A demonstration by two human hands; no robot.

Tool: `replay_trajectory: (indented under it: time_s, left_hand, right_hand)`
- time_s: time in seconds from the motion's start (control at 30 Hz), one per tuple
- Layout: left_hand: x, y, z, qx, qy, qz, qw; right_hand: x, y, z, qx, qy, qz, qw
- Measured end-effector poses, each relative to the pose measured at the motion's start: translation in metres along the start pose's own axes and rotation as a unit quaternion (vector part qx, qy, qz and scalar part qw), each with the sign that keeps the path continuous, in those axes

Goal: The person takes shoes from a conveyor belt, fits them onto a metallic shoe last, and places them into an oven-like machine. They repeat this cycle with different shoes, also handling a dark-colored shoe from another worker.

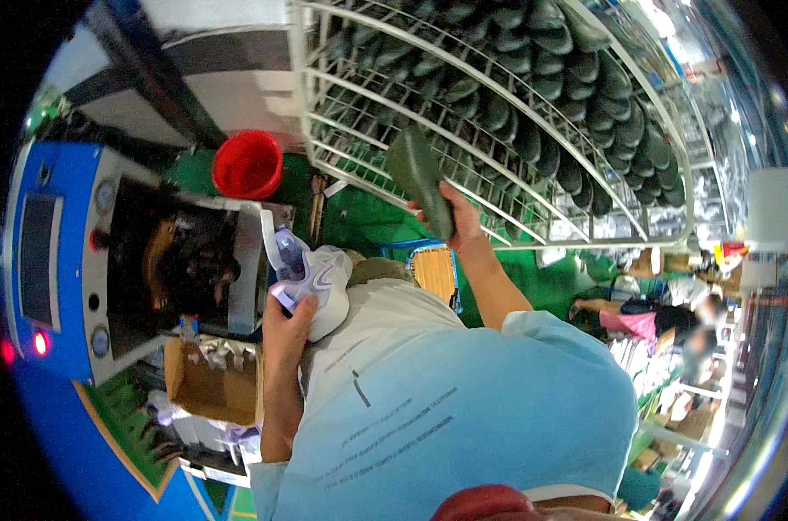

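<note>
My left hand [291,328] grips a white and lavender shoe upper [314,282] in front of my body, beside the machine. A pale strap or tongue sticks up from its far side. In my right hand [459,217] is a dark green shoe last [418,169], held out by one end at the near side of a white wire rack. Several rows of similar dark lasts [498,113] hang or lie on the rack [533,187]; how they are fixed cannot be made out.
At left stands a blue machine [64,174] with a dark work opening, dials and a lit red lamp. A red bucket [247,164], a cardboard box [212,412] with scraps, and a wooden-topped stool [435,273] are nearby. Other people [663,321] are at far right.
</note>
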State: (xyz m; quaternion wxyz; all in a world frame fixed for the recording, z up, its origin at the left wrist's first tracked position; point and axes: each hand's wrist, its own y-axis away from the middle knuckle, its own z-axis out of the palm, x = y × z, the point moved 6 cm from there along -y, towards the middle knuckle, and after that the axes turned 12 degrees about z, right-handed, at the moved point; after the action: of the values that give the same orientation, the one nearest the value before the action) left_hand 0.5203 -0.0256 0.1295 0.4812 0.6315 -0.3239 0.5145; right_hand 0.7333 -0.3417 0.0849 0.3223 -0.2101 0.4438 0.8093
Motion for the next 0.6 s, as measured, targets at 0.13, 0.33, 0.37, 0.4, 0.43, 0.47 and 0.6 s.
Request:
replay_trajectory:
  time_s: [0.13, 0.33, 0.37, 0.4, 0.43, 0.47, 0.6]
  left_hand:
    - [0.010, -0.023, 0.028, -0.010, -0.014, 0.008, 1.000]
    - [-0.010, -0.053, 0.047, -0.014, 0.120, -0.069, 0.990]
    - [-0.008, -0.056, 0.046, -0.011, 0.117, -0.069, 0.991]
    - [-0.009, -0.058, 0.042, -0.008, 0.099, -0.079, 0.992]
    - [-0.010, -0.057, 0.034, -0.001, 0.084, -0.091, 0.992]
    - [-0.010, -0.057, 0.024, 0.005, 0.053, -0.089, 0.995]
    - [0.018, 0.011, -0.018, 0.105, 0.019, -0.085, 0.991]
  right_hand:
    - [-0.058, 0.023, -0.074, -0.046, -0.154, -0.076, 0.984]
    - [-0.172, 0.011, -0.162, -0.196, -0.315, -0.144, 0.917]
    - [-0.188, -0.001, -0.169, -0.201, -0.308, -0.116, 0.923]
    - [-0.197, -0.020, -0.179, -0.142, -0.324, -0.040, 0.934]
    - [-0.203, -0.033, -0.182, -0.146, -0.323, -0.029, 0.935]
    - [-0.203, -0.051, -0.197, -0.012, -0.340, -0.042, 0.939]
    - [-0.170, -0.105, -0.219, -0.078, -0.369, -0.013, 0.926]
